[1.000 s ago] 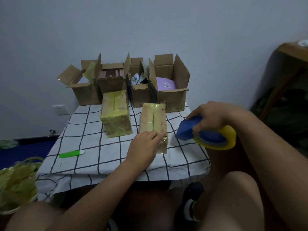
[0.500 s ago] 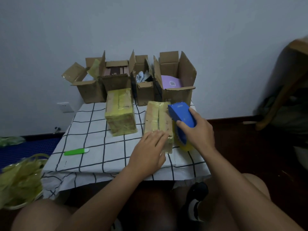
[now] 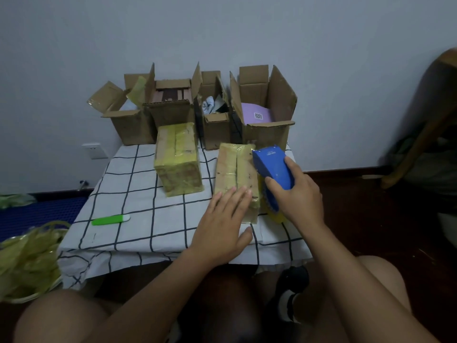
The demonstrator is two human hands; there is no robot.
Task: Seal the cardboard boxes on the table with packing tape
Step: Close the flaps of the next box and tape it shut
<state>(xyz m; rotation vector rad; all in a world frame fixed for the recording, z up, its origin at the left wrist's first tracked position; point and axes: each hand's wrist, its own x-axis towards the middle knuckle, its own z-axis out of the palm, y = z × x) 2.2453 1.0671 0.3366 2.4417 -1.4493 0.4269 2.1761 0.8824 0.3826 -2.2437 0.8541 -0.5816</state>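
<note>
The narrow box [image 3: 236, 174], wrapped in yellowish tape, lay near the surface's [image 3: 148, 226] right edge; the left hand [image 3: 222, 226] pressed flat on it, and the right hand [image 3: 300, 196] gripped the blue tape dispenser [image 3: 272, 167] beside it.

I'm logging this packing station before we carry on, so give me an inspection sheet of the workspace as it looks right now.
Surface: table under a white black-grid cloth.
Job's things: two taped boxes, near box and left box; four open boxes along the wall; blue tape dispenser.
Clutter: green utility knife; heap of used yellow tape at left.
Grippers: left hand flat on the near box; right hand grips the dispenser beside it.
Cables: nothing seen.
Surroundings: wall socket; wooden chair at right.
</note>
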